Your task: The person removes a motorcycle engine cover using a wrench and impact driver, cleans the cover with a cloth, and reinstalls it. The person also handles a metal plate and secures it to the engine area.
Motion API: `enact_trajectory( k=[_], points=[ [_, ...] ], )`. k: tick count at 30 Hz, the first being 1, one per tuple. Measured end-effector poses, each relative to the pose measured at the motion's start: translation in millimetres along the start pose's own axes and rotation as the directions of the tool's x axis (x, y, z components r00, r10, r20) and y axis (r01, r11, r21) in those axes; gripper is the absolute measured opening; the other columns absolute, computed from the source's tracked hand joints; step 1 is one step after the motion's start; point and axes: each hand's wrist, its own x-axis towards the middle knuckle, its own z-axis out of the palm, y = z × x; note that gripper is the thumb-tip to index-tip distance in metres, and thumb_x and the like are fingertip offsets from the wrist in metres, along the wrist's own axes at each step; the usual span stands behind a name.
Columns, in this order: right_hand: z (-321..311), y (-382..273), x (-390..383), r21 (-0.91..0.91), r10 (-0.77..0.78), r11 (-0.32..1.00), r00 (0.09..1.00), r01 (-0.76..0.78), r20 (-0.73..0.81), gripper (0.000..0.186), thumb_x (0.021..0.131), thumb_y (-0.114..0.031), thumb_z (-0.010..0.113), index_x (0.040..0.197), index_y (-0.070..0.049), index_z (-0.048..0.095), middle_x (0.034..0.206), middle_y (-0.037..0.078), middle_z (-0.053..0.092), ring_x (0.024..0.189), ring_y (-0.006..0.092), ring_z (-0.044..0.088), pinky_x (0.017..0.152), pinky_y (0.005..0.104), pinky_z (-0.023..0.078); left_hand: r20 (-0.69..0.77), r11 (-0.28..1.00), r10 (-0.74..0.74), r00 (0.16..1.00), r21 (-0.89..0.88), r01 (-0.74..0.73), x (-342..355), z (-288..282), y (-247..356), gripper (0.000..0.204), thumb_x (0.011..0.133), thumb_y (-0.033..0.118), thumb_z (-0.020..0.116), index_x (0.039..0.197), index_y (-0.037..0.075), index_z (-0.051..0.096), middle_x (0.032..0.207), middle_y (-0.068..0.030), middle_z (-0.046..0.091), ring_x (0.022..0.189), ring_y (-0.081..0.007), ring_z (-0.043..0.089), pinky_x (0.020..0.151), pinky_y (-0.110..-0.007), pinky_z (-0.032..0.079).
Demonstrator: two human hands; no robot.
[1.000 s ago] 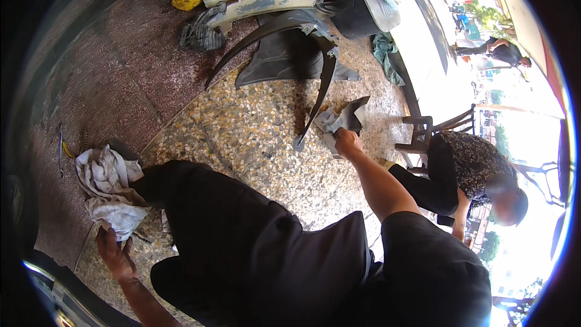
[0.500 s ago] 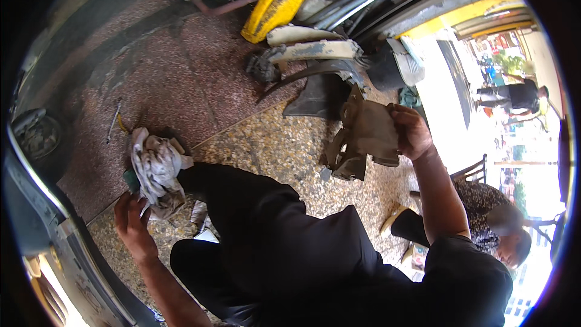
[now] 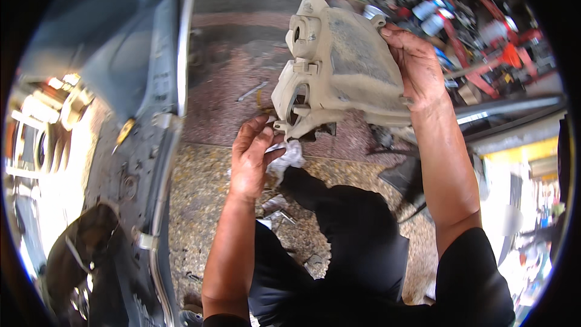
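Observation:
A dusty beige moulded plastic car part (image 3: 363,75), with holes, clips and a pointed tab, is held up in front of me. My right hand (image 3: 417,63) grips its right edge, thumb on the near face. At its lower left corner, my left hand (image 3: 254,151) has bent fingers against a small tab; part of that contact is hidden. Below the part, a crumpled whitish rag (image 3: 293,156) lies on the floor beside my foot.
A grey car body panel (image 3: 166,85) with a metal-trimmed edge stands along my left. A yellow-handled tool (image 3: 124,133) rests on it. Thin tool (image 3: 251,92) lies on the reddish floor. Red metal pieces (image 3: 484,79), cans and clutter fill the far right.
My view has swung toward the car. The plastic part has come up and across in my right hand, and my left hand has gone from beside the rag to the part's corner.

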Motion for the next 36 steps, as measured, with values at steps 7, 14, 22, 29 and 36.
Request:
enact_trajectory(
  k=[7,14,22,29,36],
  points=[
    [104.7,25.5,30.2,-0.001,0.129,0.991,0.95,-0.134,0.284,0.029,0.087,-0.011,0.068,0.113,0.002,0.068,0.09,0.004,0.069,0.082,0.0141,0.066,0.077,0.0295,0.055,-0.186,0.972,0.205,0.961,-0.079,-0.222,-7.6,-71.2,41.1,0.072,0.089,0.039,0.066,0.147,0.007,0.038,0.142,-0.0095,0.048,0.123,-0.024,0.051,0.096,-0.046,0.044],
    [148.0,66.2,56.8,0.017,0.345,0.93,0.886,-0.368,0.31,0.032,0.091,-0.023,0.066,0.113,-0.001,0.068,0.101,0.013,0.07,0.093,0.0217,0.068,0.082,0.0343,0.057,-0.023,0.953,0.205,0.978,-0.225,-0.205,-33.5,-100.1,23.3,0.017,0.089,0.014,0.072,0.102,0.004,0.066,0.092,-0.0006,0.068,0.083,-0.0099,0.062,0.075,-0.025,0.049],
    [125.6,138.1,54.1,-0.11,0.333,0.94,0.794,-0.324,0.509,0.047,0.101,-0.032,0.048,0.126,0.006,0.06,0.127,0.018,0.064,0.109,0.0274,0.066,0.099,0.0409,0.051,-0.303,0.971,0.228,0.926,0.002,-0.238,-82.0,-122.0,11.9,0.014,0.089,0.015,0.074,0.095,0.004,0.066,0.09,-0.0004,0.067,0.085,-0.0102,0.059,0.081,-0.028,0.048],
    [138.5,139.7,26.0,-0.351,0.438,0.895,0.388,-0.277,0.811,0.059,0.082,-0.021,0.073,0.129,0.007,0.051,0.121,0.023,0.062,0.079,0.0238,0.067,0.058,0.031,0.055,-0.574,0.92,0.347,0.741,0.057,-0.387,-117.6,-114.3,31.9,0.021,0.092,0.021,0.073,0.088,0.004,0.062,0.081,0.0027,0.061,0.075,-0.0053,0.05,0.067,-0.024,0.041],
    [258.2,119.5,16.4,-0.517,0.564,0.825,0.392,-0.228,0.727,0.016,0.092,-0.004,0.062,0.107,0.002,0.062,0.085,0.004,0.065,0.063,0.0068,0.059,0.056,0.0204,0.049,-0.86,0.943,0.181,0.477,0.015,-0.332,-159.4,-75.1,94.1,0.023,0.094,0.024,0.07,0.086,0.004,0.062,0.076,0.0004,0.06,0.069,-0.0075,0.05,0.065,-0.025,0.042]
  ],
)
